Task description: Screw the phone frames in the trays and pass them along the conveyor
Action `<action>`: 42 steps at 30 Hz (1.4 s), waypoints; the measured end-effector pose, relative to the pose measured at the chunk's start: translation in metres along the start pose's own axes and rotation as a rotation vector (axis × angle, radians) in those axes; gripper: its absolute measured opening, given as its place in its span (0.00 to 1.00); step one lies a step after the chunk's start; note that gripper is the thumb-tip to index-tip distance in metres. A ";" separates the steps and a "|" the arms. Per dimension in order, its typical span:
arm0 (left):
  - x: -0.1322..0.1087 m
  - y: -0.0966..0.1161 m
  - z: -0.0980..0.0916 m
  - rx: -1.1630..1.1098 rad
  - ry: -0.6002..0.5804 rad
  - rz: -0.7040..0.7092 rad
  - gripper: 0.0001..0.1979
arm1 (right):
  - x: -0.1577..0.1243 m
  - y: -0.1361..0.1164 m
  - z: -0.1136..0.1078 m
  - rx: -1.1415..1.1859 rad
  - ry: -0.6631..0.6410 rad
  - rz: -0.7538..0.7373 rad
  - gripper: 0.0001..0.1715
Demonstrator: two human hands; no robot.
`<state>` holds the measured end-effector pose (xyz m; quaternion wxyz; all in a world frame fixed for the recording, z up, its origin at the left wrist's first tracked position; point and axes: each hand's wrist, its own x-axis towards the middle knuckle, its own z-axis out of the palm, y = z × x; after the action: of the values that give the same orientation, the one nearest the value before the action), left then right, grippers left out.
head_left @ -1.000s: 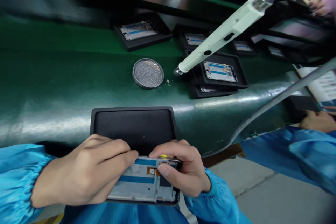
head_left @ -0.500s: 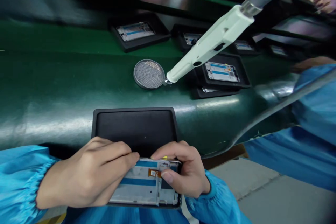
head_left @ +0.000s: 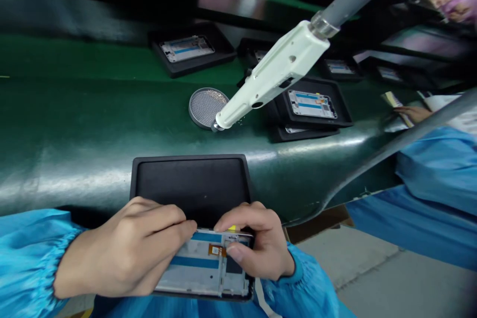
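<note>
A silver phone mid-frame (head_left: 197, 273) with blue strips lies in front of my body, partly over a black tray (head_left: 190, 179). My left hand (head_left: 126, 248) is closed over its left part, fingertips at the upper edge and covering that end. At the right end my right hand (head_left: 261, 243) pinches the frame, index finger on the upper edge beside a yellow tab (head_left: 233, 228). Its thumb rests next to an orange flex cable (head_left: 216, 250). What lies under the fingers is hidden.
A pale green handheld tool (head_left: 276, 74) on a grey hose overhangs a round mesh dish (head_left: 206, 108) on the green bench (head_left: 93, 124). Black trays with phone frames (head_left: 312, 104) stand behind. At right are a co-worker's blue sleeve (head_left: 439, 159) and hand (head_left: 413, 113).
The handheld tool has swung left and now partly covers the mesh dish. The co-worker's hand at right has come into clearer view. My hands keep the same grip on the phone mid-frame.
</note>
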<state>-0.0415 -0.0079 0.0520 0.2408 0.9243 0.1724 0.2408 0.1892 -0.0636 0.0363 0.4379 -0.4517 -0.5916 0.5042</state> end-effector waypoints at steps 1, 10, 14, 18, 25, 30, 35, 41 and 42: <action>0.000 0.000 0.000 0.002 0.001 0.000 0.14 | 0.000 0.000 0.000 -0.003 -0.003 -0.009 0.15; 0.000 0.000 0.000 0.038 0.029 -0.021 0.14 | -0.006 0.000 0.002 -0.123 0.249 -0.139 0.14; -0.001 0.000 0.000 0.030 0.018 -0.002 0.14 | -0.004 0.003 0.003 -0.064 0.199 -0.134 0.13; 0.000 0.000 0.001 0.013 0.019 -0.003 0.14 | -0.003 0.005 0.005 -0.032 0.215 -0.099 0.16; 0.000 0.001 0.000 0.030 0.034 -0.008 0.14 | -0.005 0.004 0.007 -0.052 0.305 -0.072 0.20; -0.002 0.000 0.001 0.015 -0.001 -0.016 0.14 | -0.004 0.003 0.006 0.009 0.246 -0.066 0.19; -0.002 0.001 0.001 0.027 0.020 -0.018 0.13 | -0.007 0.003 0.009 0.010 0.341 -0.014 0.23; -0.001 0.001 -0.001 0.011 -0.004 -0.025 0.13 | -0.006 0.002 0.008 -0.018 0.301 -0.055 0.21; -0.001 0.001 -0.001 0.012 -0.007 -0.024 0.13 | -0.005 0.002 0.007 -0.016 0.286 -0.049 0.21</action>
<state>-0.0424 -0.0087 0.0527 0.2385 0.9245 0.1840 0.2335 0.1833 -0.0700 0.0336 0.5262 -0.5078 -0.5382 0.4190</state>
